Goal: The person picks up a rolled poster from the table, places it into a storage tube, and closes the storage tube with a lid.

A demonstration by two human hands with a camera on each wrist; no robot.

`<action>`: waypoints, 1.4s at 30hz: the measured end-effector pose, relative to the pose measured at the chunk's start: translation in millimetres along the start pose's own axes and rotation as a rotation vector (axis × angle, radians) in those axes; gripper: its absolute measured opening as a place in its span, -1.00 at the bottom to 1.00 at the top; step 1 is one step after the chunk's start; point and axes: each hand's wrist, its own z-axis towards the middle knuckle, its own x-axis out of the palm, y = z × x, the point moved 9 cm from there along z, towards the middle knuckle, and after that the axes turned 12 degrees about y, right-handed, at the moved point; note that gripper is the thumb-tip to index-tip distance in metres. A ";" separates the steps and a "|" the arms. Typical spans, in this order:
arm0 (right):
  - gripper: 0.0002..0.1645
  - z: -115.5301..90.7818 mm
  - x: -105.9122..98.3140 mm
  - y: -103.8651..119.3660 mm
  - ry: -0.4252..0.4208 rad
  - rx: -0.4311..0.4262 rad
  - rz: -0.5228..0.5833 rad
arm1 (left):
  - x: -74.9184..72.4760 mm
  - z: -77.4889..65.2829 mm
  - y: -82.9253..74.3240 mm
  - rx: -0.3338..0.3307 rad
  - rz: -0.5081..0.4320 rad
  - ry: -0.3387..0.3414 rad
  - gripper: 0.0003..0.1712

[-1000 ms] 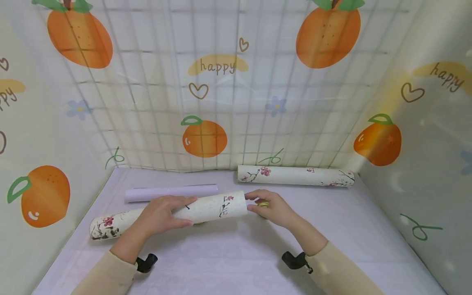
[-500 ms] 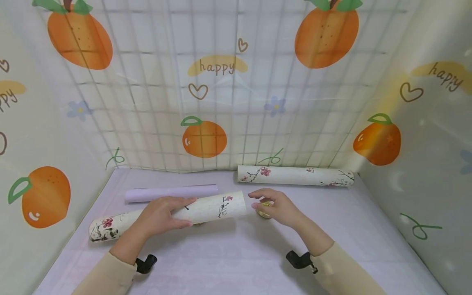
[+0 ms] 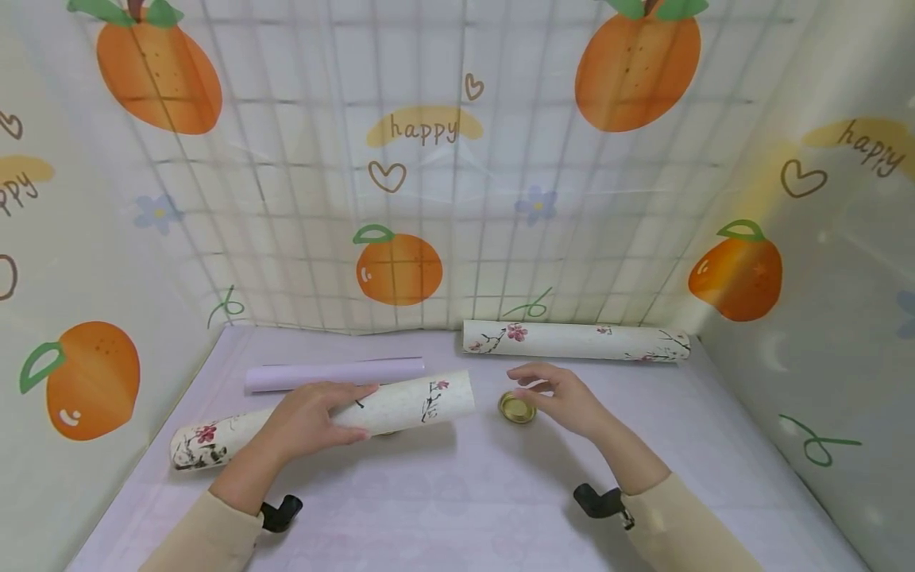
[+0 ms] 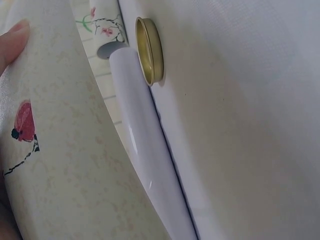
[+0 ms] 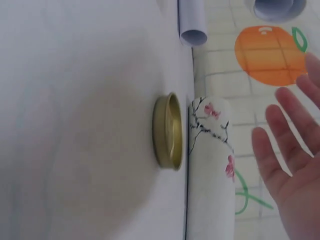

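White floral-print paper roll (image 3: 407, 401), gripped by left hand (image 3: 307, 417); round shallow gold-coloured metal lid (image 3: 518, 409).
Roll extends right of left hand; lid on pale lavender tabletop (image 3: 429, 516), beneath right hand's (image 3: 568, 401) fingertips, fingers loosely spread, holding nothing.

"happy" on wall sheet (image 3: 457, 199), thrice; leftmost cut to "ppy".

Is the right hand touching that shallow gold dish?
Apart: the right wrist view shows a clear gap between the right hand and the shallow gold dish.
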 end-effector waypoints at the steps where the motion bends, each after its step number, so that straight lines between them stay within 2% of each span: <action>1: -0.63 -0.2 -0.2 -1.9 0.005 0.010 -0.004 | 0.1 -0.2 0.6 -0.004 -0.002 0.000 -0.20; 4: -0.61 -0.6 1.1 -8.2 0.035 0.048 -0.016 | -0.4 -1.0 1.4 -0.009 -0.002 -0.007 -0.20; 10: -0.55 -1.9 5.1 -23.6 0.112 0.130 -0.029 | -1.0 -2.5 -0.1 0.022 0.014 -0.023 -0.20; 16: -0.48 -3.2 6.3 -39.7 0.151 0.193 -0.079 | 0.1 -3.6 1.2 0.026 0.024 -0.031 -0.20; 31: -0.36 -2.3 9.9 -73.7 0.146 0.315 -0.041 | 1.6 -4.8 2.5 0.033 0.025 -0.030 -0.20; 36: -0.34 -0.5 8.8 -76.0 0.133 0.343 -0.059 | -0.3 -5.5 1.9 0.036 0.022 -0.038 -0.19; 42: -0.22 4.5 14.6 -77.2 0.163 0.367 -0.062 | 0.5 -5.3 2.4 0.029 0.018 -0.032 -0.20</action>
